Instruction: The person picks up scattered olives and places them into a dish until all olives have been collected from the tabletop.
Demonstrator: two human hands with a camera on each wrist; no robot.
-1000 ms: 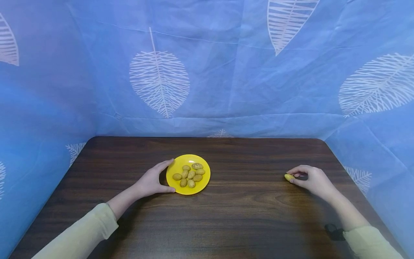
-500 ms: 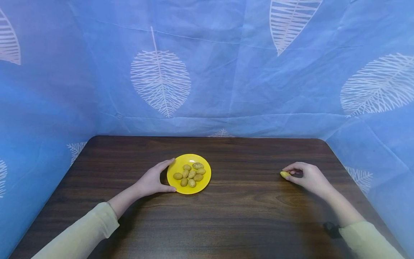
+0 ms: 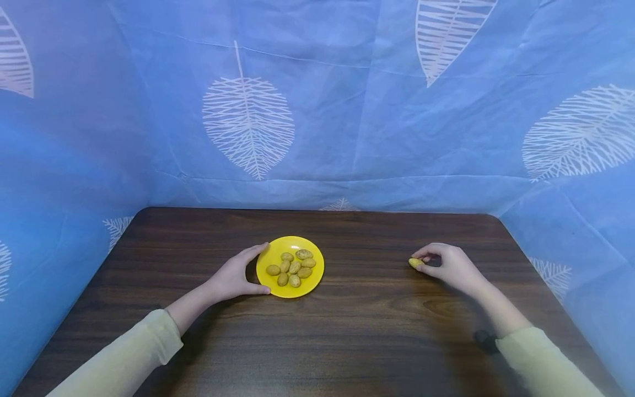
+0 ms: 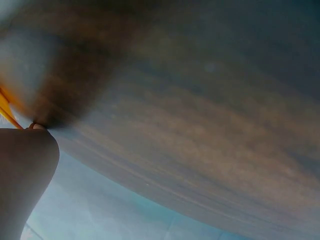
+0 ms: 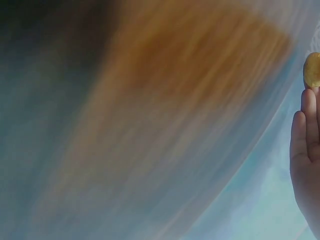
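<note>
A round yellow plate [image 3: 264,281] lies on the brown table, left of centre, bearing several small yellow-brown oval fruits [image 3: 295,267], one with dark spots. My left hand [image 3: 236,278] holds the plate by its left rim, thumb at the near side and fingers at the far side. In the left wrist view only a bit of the plate's edge [image 4: 6,109] shows, past the wrist. Over the right part of the table my right hand [image 3: 453,269] pinches another such fruit [image 3: 415,263] between thumb and fingertips. The right wrist view catches this fruit [image 5: 312,71] at its edge.
The dark wood-grain table [image 3: 347,342] has rounded far corners. A blue cloth [image 3: 327,121] with white leaf prints hangs behind it and along both sides. A dark band [image 3: 486,342] sits near the right sleeve [image 3: 545,355].
My right hand has moved left and slightly away from me across the table, carrying the pinched fruit toward the plate. The left hand and the plate have stayed put.
</note>
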